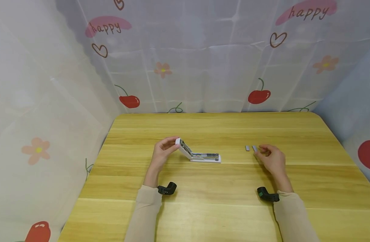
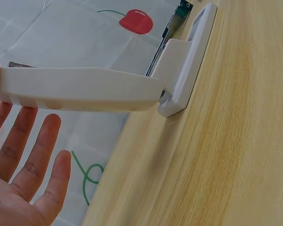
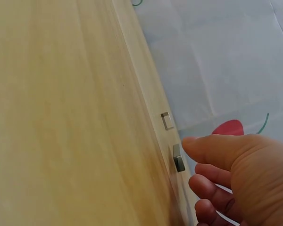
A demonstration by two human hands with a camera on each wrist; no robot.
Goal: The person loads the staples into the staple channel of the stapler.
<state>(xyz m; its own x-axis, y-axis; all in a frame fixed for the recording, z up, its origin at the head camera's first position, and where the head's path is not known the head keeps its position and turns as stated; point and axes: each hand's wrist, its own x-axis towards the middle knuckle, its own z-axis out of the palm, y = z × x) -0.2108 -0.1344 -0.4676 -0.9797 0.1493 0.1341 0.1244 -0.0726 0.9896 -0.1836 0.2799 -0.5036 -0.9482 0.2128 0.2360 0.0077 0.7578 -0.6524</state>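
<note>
A white stapler [image 1: 205,160] lies on the wooden table, its top arm swung back and the metal magazine exposed. My left hand [image 1: 161,152] grips the raised end of that arm between thumb and fingertips. In the left wrist view the lower fingers [image 2: 49,181] extend loosely below the arm [image 2: 80,87]. To the right lie two short strips of staples, one farther left [image 1: 247,148] and one [image 1: 254,148] beside my right hand [image 1: 272,159]. The right thumb [image 3: 212,148] is at this nearer strip [image 3: 178,157], with the fingers apart from it; contact is unclear.
The wooden table [image 1: 215,188] reaches back to a patterned curtain [image 1: 203,77], with more cloth on the left [image 1: 48,111] and right. Black wrist cameras sit on the left wrist [image 1: 167,189] and right wrist [image 1: 267,195].
</note>
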